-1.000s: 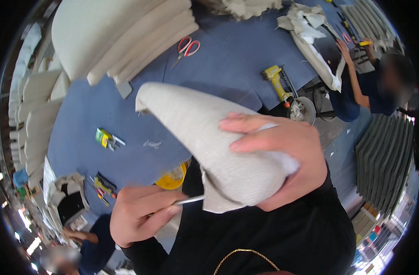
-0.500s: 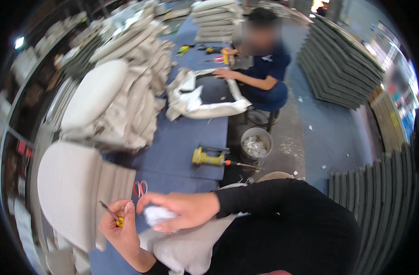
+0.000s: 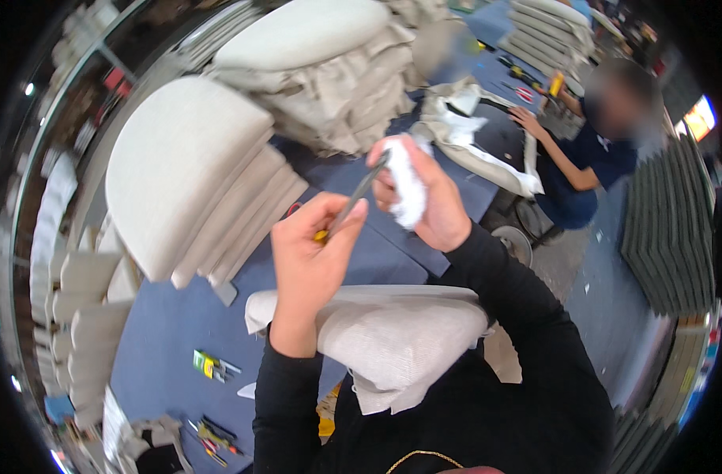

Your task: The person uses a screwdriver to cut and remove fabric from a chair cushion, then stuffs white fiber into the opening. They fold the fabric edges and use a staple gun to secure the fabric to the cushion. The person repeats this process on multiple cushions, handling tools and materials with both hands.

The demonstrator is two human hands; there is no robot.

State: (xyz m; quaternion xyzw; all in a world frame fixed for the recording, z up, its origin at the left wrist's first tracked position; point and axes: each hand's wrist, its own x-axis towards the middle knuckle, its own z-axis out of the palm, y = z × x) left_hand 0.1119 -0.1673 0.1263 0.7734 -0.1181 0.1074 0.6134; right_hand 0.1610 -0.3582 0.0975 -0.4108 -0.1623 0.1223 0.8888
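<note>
My left hand point(image 3: 313, 257) is closed around a screwdriver point(image 3: 359, 193) with a yellow handle, its grey shaft pointing up and to the right. My right hand point(image 3: 436, 193) grips a soft white wad point(image 3: 407, 186), cloth or batting, I cannot tell which. The shaft's end meets the wad near my right fingers. Below both hands, a beige fabric-covered piece point(image 3: 400, 336) rests against my body at the table edge.
Beige padded seats point(image 3: 187, 174) are stacked at left on the blue table point(image 3: 163, 332). Several hand tools point(image 3: 215, 438) lie near the front. A co-worker point(image 3: 586, 150) handles a fabric-edged dark panel point(image 3: 499, 134) at far right. Grey panels point(image 3: 669, 229) stand beyond.
The view has swung left. My hands have risen, and the screwdriver's tip, earlier apart from the white wad, now meets it at my right fingers.
</note>
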